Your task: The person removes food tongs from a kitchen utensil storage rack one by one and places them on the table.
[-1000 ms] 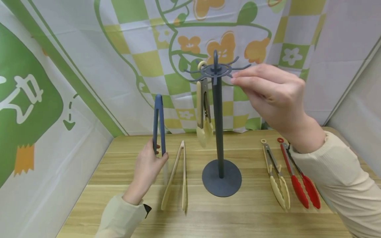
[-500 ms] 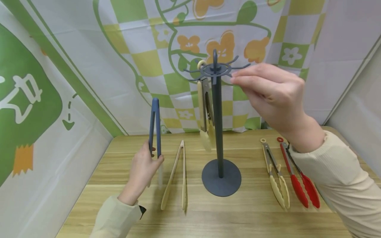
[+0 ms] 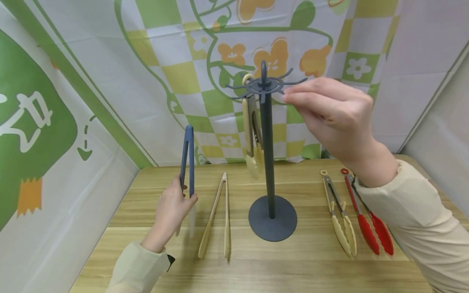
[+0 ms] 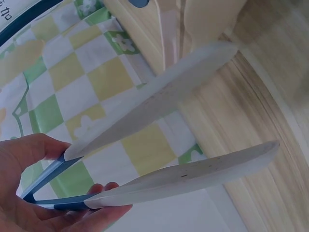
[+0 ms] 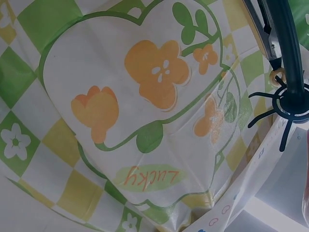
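My left hand [image 3: 172,207] grips blue tongs [image 3: 189,154] above the left part of the table, their joined end up. In the left wrist view the thumb and fingers lie on their two arms, and the pale, translucent tips [image 4: 193,181] stand apart. At the top of a dark grey hook stand [image 3: 269,162], my right hand [image 3: 329,110] pinches the end of one hook. Cream tongs [image 3: 249,130] with metal arms hang by their ring on the stand's far left side. The right wrist view shows the hooks [image 5: 289,104], with the fingers almost out of frame.
Beige tongs [image 3: 226,215] lie spread on the wooden table [image 3: 293,268], left of the stand's round base [image 3: 272,228]. To the right lie cream-tipped tongs [image 3: 338,219] and red tongs [image 3: 368,228], side by side. A patterned cloth [image 3: 176,73] hangs behind the table.
My left hand has moved left and slightly down with the blue tongs. The cream tongs on the stand have swung a little. My right hand stays at the hook.
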`<state>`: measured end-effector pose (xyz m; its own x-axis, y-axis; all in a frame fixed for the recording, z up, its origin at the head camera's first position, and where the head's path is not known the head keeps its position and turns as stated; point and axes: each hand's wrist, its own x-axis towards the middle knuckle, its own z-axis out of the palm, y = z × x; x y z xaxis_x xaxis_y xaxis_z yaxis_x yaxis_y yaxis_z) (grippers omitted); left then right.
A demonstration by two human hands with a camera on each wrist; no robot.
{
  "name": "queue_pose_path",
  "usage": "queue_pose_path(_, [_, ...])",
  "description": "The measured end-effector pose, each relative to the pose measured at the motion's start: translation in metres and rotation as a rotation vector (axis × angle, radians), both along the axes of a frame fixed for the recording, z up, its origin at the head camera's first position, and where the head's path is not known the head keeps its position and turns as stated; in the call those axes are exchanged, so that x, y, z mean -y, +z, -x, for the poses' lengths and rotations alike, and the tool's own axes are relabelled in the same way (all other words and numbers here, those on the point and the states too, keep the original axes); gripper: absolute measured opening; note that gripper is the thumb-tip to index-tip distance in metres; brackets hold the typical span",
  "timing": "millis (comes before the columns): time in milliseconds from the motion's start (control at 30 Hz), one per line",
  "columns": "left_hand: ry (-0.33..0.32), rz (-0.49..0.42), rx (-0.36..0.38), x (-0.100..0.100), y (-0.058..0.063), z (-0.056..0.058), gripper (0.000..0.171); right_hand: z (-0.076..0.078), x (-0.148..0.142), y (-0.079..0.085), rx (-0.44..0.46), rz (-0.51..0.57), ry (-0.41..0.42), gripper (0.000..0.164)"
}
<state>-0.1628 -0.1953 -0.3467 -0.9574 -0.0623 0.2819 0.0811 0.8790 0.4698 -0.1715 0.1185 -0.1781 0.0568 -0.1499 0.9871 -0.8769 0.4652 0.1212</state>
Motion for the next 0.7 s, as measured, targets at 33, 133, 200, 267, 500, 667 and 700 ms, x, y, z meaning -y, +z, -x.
queue_pose_path(33, [-0.002, 0.002, 0.002, 0.0005, -0.0004, 0.0002, 0.057, -0.0001, -0.0001, 0.0002, 0.001, -0.003, -0.001, 0.014])
queue_pose_path(133, [-0.006, 0.012, 0.004, 0.002, -0.0014, 0.0006, 0.057, -0.0004, -0.0001, 0.0006, 0.001, -0.008, 0.001, 0.015])
queue_pose_path(200, [-0.008, 0.021, 0.008, 0.0027, -0.0017, 0.0007, 0.059, -0.0006, 0.0, 0.0008, 0.002, -0.01, 0.002, 0.015])
queue_pose_path(267, [-0.01, 0.028, 0.013, 0.0035, -0.0022, 0.0011, 0.062, -0.0008, 0.0, 0.001, 0.002, -0.014, 0.003, 0.016])
queue_pose_path(500, [-0.018, 0.045, 0.046, 0.0056, -0.0027, 0.002, 0.068, -0.0013, -0.0003, 0.0014, 0.005, -0.017, 0.005, 0.015])
queue_pose_path(667, [-0.023, 0.051, 0.076, 0.0071, -0.0042, 0.0026, 0.07, -0.0015, -0.0007, 0.0014, 0.004, -0.015, 0.005, 0.015])
queue_pose_path(700, [-0.022, 0.05, 0.083, 0.0074, -0.0048, 0.0028, 0.07, -0.0015, -0.0007, 0.0014, 0.004, -0.015, 0.005, 0.015])
